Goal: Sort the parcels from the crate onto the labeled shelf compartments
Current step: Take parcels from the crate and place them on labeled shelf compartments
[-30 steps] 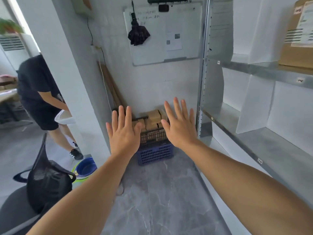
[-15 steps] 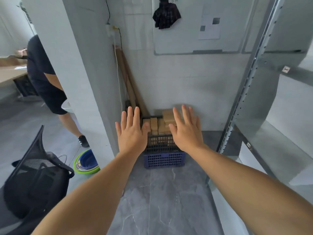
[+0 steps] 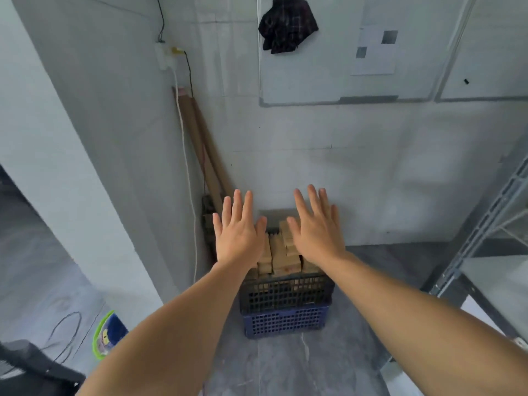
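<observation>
A dark plastic crate (image 3: 285, 292) stacked on a blue one (image 3: 284, 322) stands on the floor against the back wall. Several brown cardboard parcels (image 3: 281, 255) fill the upper crate. My left hand (image 3: 238, 232) is stretched out flat, fingers spread, over the crate's left side. My right hand (image 3: 317, 230) is held the same way over the right side, covering some parcels. Both hands are empty. The metal shelf unit (image 3: 485, 221) shows only at the right edge.
A white pillar (image 3: 71, 167) stands to the left. Cardboard tubes (image 3: 205, 155) lean in the corner beside a hanging cable. A whiteboard (image 3: 357, 50) with a dark cloth hangs on the wall. A green-rimmed basin (image 3: 107, 334) and a black chair (image 3: 34, 370) sit at lower left.
The view has swung down and closer to the crate. The person at the left and most of the shelf have left the frame. Both hands stay spread and empty.
</observation>
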The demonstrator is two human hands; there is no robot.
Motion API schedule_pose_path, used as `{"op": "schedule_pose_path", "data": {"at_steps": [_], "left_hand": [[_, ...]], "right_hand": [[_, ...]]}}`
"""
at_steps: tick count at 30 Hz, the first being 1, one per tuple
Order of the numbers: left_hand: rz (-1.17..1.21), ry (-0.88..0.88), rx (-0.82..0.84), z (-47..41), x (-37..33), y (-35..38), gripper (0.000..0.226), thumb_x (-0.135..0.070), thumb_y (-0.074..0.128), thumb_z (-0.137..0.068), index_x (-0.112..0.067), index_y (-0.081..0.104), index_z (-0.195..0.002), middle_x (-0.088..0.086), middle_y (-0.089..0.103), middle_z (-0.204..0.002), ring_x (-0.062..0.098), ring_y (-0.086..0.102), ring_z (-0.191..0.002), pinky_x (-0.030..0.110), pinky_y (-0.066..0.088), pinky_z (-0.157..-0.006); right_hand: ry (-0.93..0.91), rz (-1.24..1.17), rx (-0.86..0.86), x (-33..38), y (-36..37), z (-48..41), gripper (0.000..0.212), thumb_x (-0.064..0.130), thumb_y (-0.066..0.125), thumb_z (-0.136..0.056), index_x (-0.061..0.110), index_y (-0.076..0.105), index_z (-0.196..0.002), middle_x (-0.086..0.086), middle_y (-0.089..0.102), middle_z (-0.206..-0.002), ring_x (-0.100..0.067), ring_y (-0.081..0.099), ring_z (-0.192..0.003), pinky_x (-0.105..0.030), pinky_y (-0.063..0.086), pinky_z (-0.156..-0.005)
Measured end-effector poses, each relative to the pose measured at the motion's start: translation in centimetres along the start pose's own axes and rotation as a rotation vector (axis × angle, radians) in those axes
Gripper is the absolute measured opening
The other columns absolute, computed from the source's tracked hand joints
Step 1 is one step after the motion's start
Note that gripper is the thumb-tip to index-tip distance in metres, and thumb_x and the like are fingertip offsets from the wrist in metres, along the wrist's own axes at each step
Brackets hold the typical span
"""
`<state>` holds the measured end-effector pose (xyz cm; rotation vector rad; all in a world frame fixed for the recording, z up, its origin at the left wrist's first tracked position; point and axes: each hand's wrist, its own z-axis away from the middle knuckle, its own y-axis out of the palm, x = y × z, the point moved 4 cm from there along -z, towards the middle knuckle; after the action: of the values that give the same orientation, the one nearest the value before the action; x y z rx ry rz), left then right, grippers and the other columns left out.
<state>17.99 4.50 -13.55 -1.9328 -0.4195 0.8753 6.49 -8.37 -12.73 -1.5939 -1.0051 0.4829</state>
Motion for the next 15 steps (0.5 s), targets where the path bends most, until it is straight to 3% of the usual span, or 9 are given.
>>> {"op": "schedule_pose_path", "data": {"at_steps": [8, 15], "left_hand": [[0.043, -0.017, 0.14, -11.3, 0.1, 7.5, 0.064, -0.049, 0.026, -0.106, -0.032, -0.003, -0.161, -0.007, -0.014, -0.168, 0.017, -0.016, -0.154, 0.048, -0.007, -0.125], [0.118, -0.128, 0.267, -21.0, -0.7, 17.8, 0.068, -0.053, 0.032, -0.104, -0.034, -0.002, -0.16, -0.01, -0.016, -0.167, 0.018, -0.018, -0.154, 0.051, -0.005, -0.125]], "right_hand": [[0.217, -0.213, 0.14, -6.4, 6.6, -9.7, 0.058, 0.035, 0.025, -0.11, 0.026, 0.001, -0.162, -0.003, -0.006, -0.17, -0.025, -0.011, -0.156, -0.054, 0.001, -0.124], [0.249, -0.225, 0.291, -14.2, 14.9, -19.3, 0.056, 0.031, 0.03, -0.11, 0.023, 0.009, -0.162, -0.008, 0.004, -0.169, -0.026, 0.002, -0.156, -0.052, 0.009, -0.124]]}}
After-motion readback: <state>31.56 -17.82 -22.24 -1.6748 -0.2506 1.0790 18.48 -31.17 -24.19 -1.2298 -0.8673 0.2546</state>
